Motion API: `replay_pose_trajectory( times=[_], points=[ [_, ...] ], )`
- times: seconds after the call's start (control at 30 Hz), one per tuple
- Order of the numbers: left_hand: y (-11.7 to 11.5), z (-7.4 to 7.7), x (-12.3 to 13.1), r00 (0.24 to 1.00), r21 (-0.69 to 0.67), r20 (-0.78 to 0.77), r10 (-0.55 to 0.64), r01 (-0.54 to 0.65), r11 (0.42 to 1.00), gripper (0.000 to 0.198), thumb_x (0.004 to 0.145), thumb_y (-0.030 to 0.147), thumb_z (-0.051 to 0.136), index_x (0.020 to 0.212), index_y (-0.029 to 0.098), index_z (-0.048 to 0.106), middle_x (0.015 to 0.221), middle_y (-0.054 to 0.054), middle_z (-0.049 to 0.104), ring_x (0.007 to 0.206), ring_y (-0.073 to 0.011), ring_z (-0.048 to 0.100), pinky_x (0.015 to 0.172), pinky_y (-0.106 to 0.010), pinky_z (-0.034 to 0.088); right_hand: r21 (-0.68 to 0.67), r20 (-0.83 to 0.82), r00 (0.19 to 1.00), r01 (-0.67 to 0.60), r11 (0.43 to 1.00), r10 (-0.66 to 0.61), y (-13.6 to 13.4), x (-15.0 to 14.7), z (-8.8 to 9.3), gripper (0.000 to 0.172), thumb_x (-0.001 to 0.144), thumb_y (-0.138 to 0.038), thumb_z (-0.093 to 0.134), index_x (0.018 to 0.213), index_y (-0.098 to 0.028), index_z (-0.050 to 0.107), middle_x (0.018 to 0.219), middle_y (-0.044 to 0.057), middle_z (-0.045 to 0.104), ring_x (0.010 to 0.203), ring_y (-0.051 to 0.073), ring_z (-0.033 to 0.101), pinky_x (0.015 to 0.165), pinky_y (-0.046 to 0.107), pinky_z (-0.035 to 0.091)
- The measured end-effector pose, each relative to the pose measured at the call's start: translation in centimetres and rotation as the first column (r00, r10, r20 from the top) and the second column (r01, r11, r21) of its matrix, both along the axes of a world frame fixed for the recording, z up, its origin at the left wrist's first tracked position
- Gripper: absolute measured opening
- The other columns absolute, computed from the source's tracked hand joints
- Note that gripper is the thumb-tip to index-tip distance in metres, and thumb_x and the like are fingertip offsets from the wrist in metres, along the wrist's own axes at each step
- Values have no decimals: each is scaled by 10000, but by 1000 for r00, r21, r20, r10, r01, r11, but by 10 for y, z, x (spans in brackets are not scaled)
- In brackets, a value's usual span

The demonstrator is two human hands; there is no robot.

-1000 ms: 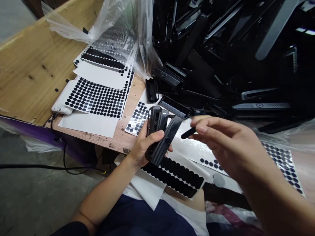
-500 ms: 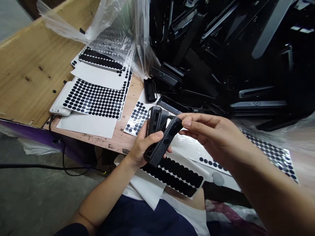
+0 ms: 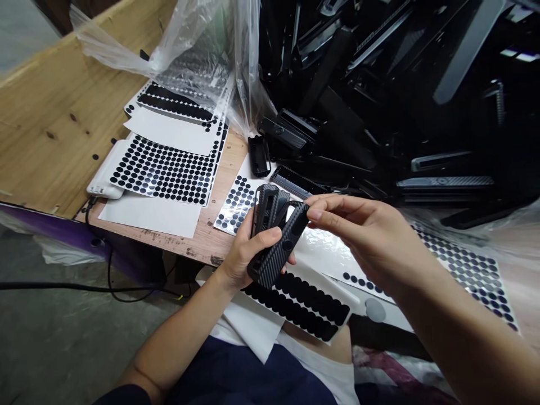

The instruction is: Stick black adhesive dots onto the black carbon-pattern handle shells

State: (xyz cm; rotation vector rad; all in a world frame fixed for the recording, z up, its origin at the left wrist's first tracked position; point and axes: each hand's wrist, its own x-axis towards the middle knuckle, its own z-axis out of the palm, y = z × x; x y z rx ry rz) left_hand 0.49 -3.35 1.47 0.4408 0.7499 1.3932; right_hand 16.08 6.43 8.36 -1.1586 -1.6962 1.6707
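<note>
My left hand (image 3: 248, 247) is wrapped round black plastic parts with a carbon-fibre pattern. One textured part (image 3: 279, 247) lies slanted on top under my thumb, and others (image 3: 268, 208) are fanned out behind it. The fingertips of my right hand (image 3: 352, 222) pinch the upper right end of the slanted part. Below the parts, a sheet with rows of large black dots (image 3: 312, 306) rests near my lap. A sheet of small black dots (image 3: 238, 199) lies behind my left hand.
Many black parts (image 3: 337, 112) fill a plastic-lined area at the upper right. Clear plastic (image 3: 247, 67) hangs at its left edge. Dot sheets (image 3: 162, 169), a white device (image 3: 105, 183) with a cable and a wooden board (image 3: 63, 112) are at the left.
The slanted part has turned slightly in my hands, showing more of its patterned face. My right fingertips have shifted slightly left along its end. The whole view has shifted a little.
</note>
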Motion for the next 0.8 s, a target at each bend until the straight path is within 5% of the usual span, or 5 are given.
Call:
replay_pose_trajectory(
  times=[0.47, 0.6, 0.67, 0.73, 0.8],
  points=[
    [1, -1, 1, 1000, 6, 21, 7, -7, 1000, 591, 808, 460, 827, 1203, 218, 460, 881, -3, 662, 614, -154, 707, 461, -203, 551, 245, 73, 997, -10, 969, -8, -4, -2, 1, 317, 809, -523, 831, 841, -216, 761, 943, 62, 764, 873, 231, 712, 827, 388, 615],
    [1, 2, 0, 1000, -3, 10, 27, -27, 1000, 552, 826, 442, 808, 1199, 210, 474, 879, -10, 671, 618, -157, 710, 474, -205, 555, 592, 127, 986, 10, 806, -106, -9, -2, -4, 212, 887, -418, 767, 990, -237, 732, 1252, 120, 674, 1179, 310, 654, 910, 442, 615],
    [1, 2, -1, 999, -3, 2, 32, -32, 999, 535, 828, 439, 804, 1189, 206, 486, 878, -15, 675, 622, -163, 714, 480, -210, 556, 712, 120, 983, 12, 702, -139, -9, -2, -8, 373, 870, -386, 785, 1203, -255, 677, 1431, 143, 556, 1328, 344, 562, 960, 470, 600],
    [0, 3, -2, 999, 1, -19, 31, -31, 1000, 556, 825, 454, 805, 1209, 200, 494, 866, -19, 679, 620, -175, 719, 480, -218, 555, 671, 133, 988, -31, 741, -78, -7, -3, -13, 567, 863, -406, 790, 1370, -269, 574, 1485, 147, 521, 1354, 345, 552, 1023, 511, 569],
    [-1, 3, -1, 998, 4, -62, 22, -22, 1000, 635, 828, 468, 803, 1305, 197, 483, 878, -35, 697, 616, -191, 726, 474, -226, 550, 511, 109, 994, -29, 859, -32, -5, -4, -17, 623, 888, -467, 746, 1428, -262, 511, 1502, 147, 530, 1338, 325, 579, 1079, 533, 529]
  ],
)
